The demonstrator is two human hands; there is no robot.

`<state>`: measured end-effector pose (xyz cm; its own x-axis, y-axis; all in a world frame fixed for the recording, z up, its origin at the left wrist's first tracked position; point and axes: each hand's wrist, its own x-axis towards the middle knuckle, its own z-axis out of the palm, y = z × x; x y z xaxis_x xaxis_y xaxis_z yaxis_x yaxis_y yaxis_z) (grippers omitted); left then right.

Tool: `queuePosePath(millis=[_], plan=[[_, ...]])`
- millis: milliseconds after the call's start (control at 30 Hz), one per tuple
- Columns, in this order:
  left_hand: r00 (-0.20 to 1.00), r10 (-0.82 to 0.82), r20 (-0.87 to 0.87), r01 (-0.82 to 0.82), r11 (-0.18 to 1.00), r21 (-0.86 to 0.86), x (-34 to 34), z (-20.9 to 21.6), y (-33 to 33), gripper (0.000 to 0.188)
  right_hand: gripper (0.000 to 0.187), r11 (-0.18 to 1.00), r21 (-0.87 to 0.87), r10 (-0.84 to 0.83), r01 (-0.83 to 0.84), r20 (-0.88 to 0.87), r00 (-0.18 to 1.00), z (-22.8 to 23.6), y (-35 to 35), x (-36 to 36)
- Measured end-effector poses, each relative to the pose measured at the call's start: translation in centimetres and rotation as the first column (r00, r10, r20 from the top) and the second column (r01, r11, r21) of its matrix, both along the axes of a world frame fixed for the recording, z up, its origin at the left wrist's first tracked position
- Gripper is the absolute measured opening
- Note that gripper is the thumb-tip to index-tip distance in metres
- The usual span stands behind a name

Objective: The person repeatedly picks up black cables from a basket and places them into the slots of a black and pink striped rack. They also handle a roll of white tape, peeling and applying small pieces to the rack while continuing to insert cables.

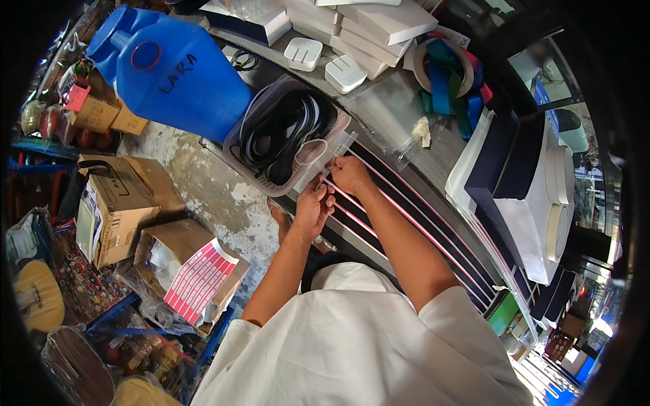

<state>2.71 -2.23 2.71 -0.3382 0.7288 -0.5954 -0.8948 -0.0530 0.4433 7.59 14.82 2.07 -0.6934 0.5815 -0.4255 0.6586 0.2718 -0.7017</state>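
Observation:
My left hand and my right hand are close together at the table's front edge, fingers bent in a pinch. What they grip is small and mostly hidden by the fingers. A pale, see-through plastic piece shows just beyond them, against a basket. Long dark strips with white and pink edges run from beside my right hand toward the lower right, under my right forearm. The pinkish plastic basket stands just past my hands and holds coiled black and white cables.
A big blue jug stands at the far left. White chargers, white boxes and tape rolls with ribbons crowd the table's back. Stacked dark and white boxes rise at right. Cardboard boxes lie on the floor at left.

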Motion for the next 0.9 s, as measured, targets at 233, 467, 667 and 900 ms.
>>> queuePosePath(millis=[233, 467, 667, 900], plan=[[1.000, -0.014, 0.013, 0.013, 1.000, 0.017, 0.6, 0.4, 0.1, 0.064, 0.031, 0.998, 0.052, 0.043, -0.046, 0.069, 0.997, 0.8, 0.1, 0.3], [0.999, -0.031, 0.017, 0.032, 0.998, -0.049, 1.1, 0.5, 0.3, 0.044, 0.031, 0.995, 0.080, 0.055, -0.059, 0.058, 0.997, 0.8, 0.0, 1.0], [0.999, -0.044, 0.022, 0.046, 0.996, -0.078, 0.5, 1.3, 0.2, 0.046, 0.029, 0.991, 0.115, 0.073, -0.067, -0.054, 0.996, 0.0, 0.1, 2.0], [0.827, -0.326, -0.458, 0.165, 0.920, -0.357, 2.2, 1.1, -4.6, 0.039, 0.024, 0.929, 0.360, -0.010, 0.086, -0.209, 0.978, 2.5, -2.6, 7.0]])
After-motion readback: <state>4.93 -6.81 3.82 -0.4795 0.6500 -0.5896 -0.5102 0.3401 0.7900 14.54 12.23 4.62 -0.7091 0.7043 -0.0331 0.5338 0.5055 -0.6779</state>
